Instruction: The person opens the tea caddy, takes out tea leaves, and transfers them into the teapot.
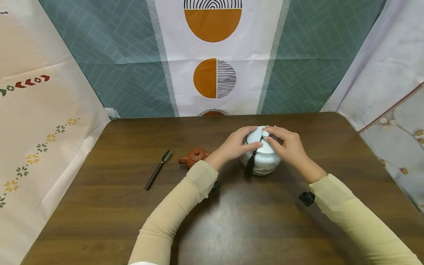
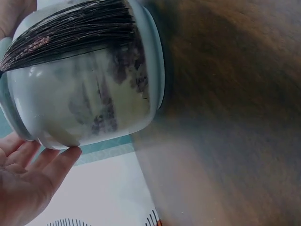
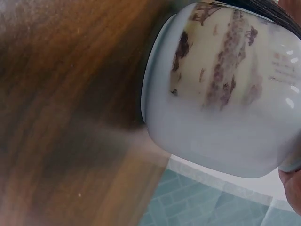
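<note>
A round, pale porcelain jar (image 1: 265, 163) with a brushed dark landscape on its side stands upright on the table, right of the middle. Its white lid (image 1: 254, 136) is on and has a round knob (image 1: 265, 134). A black tassel (image 1: 250, 162) hangs from the knob down the jar's front. My left hand (image 1: 234, 143) holds the lid's left side, thumb across the front and fingers behind. My right hand (image 1: 291, 145) grips the lid from the right, its thumb close to the knob. In the left wrist view, fingertips (image 2: 70, 153) touch the jar near the lid's rim.
Left of the jar sits a small reddish-brown clay teapot (image 1: 196, 157), partly behind my left forearm. Farther left lies a dark spoon-like scoop (image 1: 159, 170). Patterned cloths hang behind the brown wooden table (image 1: 232, 221) and at both sides.
</note>
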The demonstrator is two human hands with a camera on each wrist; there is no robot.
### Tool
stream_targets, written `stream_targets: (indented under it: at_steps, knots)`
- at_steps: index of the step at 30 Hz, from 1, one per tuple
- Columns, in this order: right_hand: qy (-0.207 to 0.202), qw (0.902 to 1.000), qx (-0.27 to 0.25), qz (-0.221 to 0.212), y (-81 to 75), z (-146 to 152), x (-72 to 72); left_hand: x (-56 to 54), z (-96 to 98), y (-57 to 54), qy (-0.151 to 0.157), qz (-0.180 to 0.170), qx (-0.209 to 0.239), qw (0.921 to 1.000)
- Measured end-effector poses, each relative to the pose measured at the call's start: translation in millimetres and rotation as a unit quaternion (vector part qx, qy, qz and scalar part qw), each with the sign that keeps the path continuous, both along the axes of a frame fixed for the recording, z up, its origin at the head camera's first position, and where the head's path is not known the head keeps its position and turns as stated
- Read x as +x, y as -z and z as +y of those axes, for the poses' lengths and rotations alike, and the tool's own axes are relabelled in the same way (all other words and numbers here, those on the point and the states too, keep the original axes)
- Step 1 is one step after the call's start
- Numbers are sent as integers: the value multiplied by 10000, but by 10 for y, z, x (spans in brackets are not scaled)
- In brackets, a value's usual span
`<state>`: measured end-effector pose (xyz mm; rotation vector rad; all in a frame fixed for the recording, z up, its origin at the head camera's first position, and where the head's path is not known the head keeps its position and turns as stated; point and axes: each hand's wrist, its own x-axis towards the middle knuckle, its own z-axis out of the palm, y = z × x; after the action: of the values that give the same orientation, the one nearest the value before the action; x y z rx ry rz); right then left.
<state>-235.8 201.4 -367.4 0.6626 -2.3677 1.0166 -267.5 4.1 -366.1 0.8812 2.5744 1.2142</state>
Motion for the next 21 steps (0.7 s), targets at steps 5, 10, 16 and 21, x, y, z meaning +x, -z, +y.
stream_targets:
  at_steps: [5, 10, 16, 21]
  knots:
    - [22, 9998, -159, 116, 53, 3, 30, 15, 21, -26, 95, 183, -131, 9997]
    - [-46, 9984, -322, 470, 88, 32, 45, 34, 46, -55, 127, 286, -117, 9994]
    - [-88, 9983, -318, 474, 52, 8, 22, 22, 30, -45, 38, 240, -72, 9997]
    - [-41, 10000, -82, 37, 90, 20, 12, 24, 19, -24, 29, -7, -294, 9996]
